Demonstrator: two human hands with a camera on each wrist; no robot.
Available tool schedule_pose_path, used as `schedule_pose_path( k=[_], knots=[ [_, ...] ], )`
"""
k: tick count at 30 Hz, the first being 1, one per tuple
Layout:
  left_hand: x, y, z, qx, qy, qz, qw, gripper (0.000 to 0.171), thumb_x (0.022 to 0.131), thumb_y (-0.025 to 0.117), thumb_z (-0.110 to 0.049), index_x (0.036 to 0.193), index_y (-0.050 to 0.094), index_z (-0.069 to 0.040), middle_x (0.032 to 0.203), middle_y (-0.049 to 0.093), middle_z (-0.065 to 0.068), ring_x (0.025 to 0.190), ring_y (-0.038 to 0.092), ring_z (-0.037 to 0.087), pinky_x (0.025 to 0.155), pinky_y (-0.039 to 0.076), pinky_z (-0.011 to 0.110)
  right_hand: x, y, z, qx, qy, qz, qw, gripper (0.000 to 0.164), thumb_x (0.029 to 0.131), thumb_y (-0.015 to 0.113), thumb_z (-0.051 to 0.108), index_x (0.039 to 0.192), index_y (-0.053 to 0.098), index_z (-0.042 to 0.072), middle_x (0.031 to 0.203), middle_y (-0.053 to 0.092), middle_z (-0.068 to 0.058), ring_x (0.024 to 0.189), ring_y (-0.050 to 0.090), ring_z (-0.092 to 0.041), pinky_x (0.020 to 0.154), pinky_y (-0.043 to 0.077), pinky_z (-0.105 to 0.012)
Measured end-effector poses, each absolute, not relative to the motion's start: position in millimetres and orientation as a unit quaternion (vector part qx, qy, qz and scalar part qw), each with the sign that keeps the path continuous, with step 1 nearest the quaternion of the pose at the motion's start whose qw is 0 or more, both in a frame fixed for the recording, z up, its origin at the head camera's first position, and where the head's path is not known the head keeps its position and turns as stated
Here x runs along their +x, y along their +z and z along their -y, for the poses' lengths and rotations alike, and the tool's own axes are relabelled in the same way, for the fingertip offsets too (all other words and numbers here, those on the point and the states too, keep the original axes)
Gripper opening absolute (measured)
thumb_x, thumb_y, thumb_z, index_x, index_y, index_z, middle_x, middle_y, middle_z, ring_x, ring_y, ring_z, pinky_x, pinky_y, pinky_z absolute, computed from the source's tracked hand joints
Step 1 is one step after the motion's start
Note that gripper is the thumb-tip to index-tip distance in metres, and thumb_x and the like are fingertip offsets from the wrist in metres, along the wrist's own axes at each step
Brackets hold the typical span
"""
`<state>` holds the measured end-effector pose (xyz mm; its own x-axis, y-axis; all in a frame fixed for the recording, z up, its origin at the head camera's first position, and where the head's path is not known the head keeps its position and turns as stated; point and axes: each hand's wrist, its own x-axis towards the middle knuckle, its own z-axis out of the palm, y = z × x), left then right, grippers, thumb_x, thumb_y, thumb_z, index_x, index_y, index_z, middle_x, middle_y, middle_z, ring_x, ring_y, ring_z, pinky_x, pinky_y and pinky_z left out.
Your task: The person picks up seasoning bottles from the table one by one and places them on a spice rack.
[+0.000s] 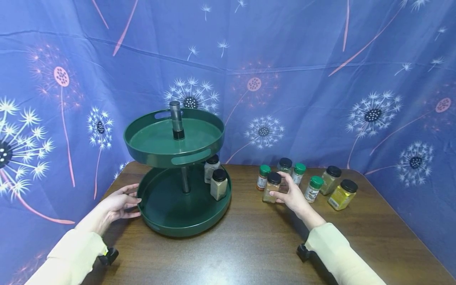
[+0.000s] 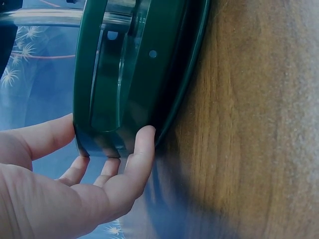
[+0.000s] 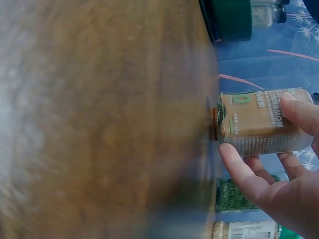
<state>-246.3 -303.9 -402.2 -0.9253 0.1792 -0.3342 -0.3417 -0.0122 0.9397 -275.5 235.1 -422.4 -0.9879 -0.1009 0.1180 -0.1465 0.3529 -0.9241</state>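
The person's bare left hand point(image 1: 122, 202), fingers spread and slightly bent, touches the left side of the round, glossy dark-green two-tier tray point(image 1: 183, 231). The bare right hand point(image 1: 291, 194), right of the tray, grips between thumb and fingers. Both forearms point(image 1: 69, 257) (covered by pale cream cloth sleeves point(image 1: 335, 245)) slant forward and inward.

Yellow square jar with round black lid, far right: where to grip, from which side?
Probably the flat walls of the yellow square jar with round black lid, below the lid, thumb and fingers opposed, from the front right. Flat walls offer opposed faces; it stands upright and no jar blocks that side. The see-through black-lidded jar stands close behind, to its left.
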Motion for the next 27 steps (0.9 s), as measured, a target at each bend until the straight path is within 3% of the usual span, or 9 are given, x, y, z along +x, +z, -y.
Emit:
schedule_pose_path(
  k=[9, 13, 17, 21, 27],
  knots=[
    [-246.4, -404.4, 304.9, -0.06, 0.711, -0.678, 0.179, 0.078, 0.089, 0.053, 0.006, 0.148, 0.005, -0.005, 0.144, 0.012, 0.026, 0.085, 0.057, 0.015, 0.078, 0.051, 0.046, -273.6, -410.2, -236.3, 0.083, 0.55, 0.831, 0.018, 0.075, 0.081, 0.073, 0.006, 0.142, 0.031, 0.015, 0.132, 0.043, -0.024, 0.108, 0.051, -0.037, 0.072, 0.055, -0.045],
    [-246.8, -404.4, 304.4, -0.06, 0.712, -0.676, 0.178, 0.077, 0.088, 0.055, 0.006, 0.148, 0.007, -0.005, 0.141, 0.02, 0.024, 0.082, 0.057, 0.015, 0.078, 0.051, 0.046, -273.2, -405.9, -237.3, 0.086, 0.542, 0.836, 0.016, 0.076, 0.081, 0.073, 0.008, 0.143, 0.03, 0.016, 0.133, 0.041, -0.024, 0.103, 0.054, -0.035, 0.072, 0.055, -0.044],
    [-247.7, -404.6, 303.7, -0.062, 0.714, -0.674, 0.178, 0.077, 0.088, 0.055, 0.006, 0.148, 0.008, -0.005, 0.137, 0.026, 0.022, 0.081, 0.057, 0.015, 0.078, 0.051, 0.046, -273.1, -399.9, -237.8, 0.092, 0.541, 0.836, 0.009, 0.078, 0.081, 0.073, 0.008, 0.144, 0.027, 0.015, 0.139, 0.034, -0.027, 0.104, 0.054, -0.039, 0.072, 0.055, -0.044],
    [-247.6, -404.7, 303.8, -0.064, 0.713, -0.675, 0.178, 0.078, 0.088, 0.054, 0.006, 0.148, 0.006, -0.005, 0.139, 0.021, 0.023, 0.081, 0.056, 0.016, 0.077, 0.052, 0.045, -273.5, -391.7, -235.6, 0.103, 0.541, 0.835, 0.004, 0.08, 0.082, 0.073, 0.007, 0.146, 0.025, 0.013, 0.144, 0.026, -0.03, 0.108, 0.052, -0.043, 0.072, 0.055, -0.044],
    [-247.6, -404.4, 304.2, -0.064, 0.714, -0.674, 0.178, 0.079, 0.088, 0.055, 0.007, 0.149, 0.005, -0.005, 0.141, 0.018, 0.024, 0.084, 0.056, 0.016, 0.078, 0.052, 0.046, -275.5, -378.2, -230.5, 0.122, 0.535, 0.836, -0.002, 0.081, 0.081, 0.073, 0.007, 0.145, 0.024, 0.011, 0.139, 0.033, -0.029, 0.112, 0.049, -0.044, 0.07, 0.056, -0.041]
  ],
)
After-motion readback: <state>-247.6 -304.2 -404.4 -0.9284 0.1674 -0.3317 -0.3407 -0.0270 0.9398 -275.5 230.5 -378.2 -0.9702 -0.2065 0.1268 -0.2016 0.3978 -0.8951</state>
